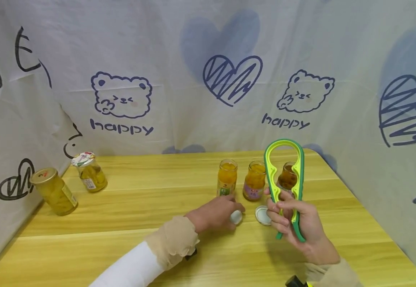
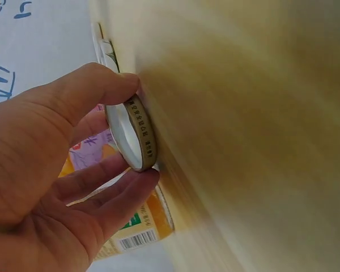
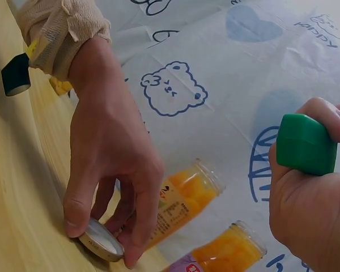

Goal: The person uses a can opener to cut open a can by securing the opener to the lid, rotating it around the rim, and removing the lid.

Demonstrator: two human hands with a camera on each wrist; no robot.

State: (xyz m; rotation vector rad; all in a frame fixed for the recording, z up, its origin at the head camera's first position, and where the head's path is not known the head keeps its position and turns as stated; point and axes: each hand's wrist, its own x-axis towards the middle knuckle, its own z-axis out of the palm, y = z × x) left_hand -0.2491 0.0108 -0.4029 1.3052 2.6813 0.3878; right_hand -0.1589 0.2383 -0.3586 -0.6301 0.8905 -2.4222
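My left hand (image 1: 213, 214) pinches a metal jar lid (image 2: 141, 131) between thumb and fingers, low over the table, its white inside partly showing. A second lid (image 1: 263, 215) lies white side up on the wood to its right. In my right hand (image 1: 310, 227) is a green and yellow jar opener (image 1: 273, 183), gripped by its handles with the loop upward. Behind the hands stand three lidless jars: one of orange fruit (image 1: 227, 175), one with a purple label (image 1: 253, 187), and a darker one (image 1: 287, 177) partly hidden by the opener.
Two lidded jars stand at the table's left side, one with a gold lid (image 1: 45, 175) and one with a patterned lid (image 1: 84, 158). A printed white cloth (image 1: 179, 115) hangs behind and beside the wooden table (image 1: 150, 175).
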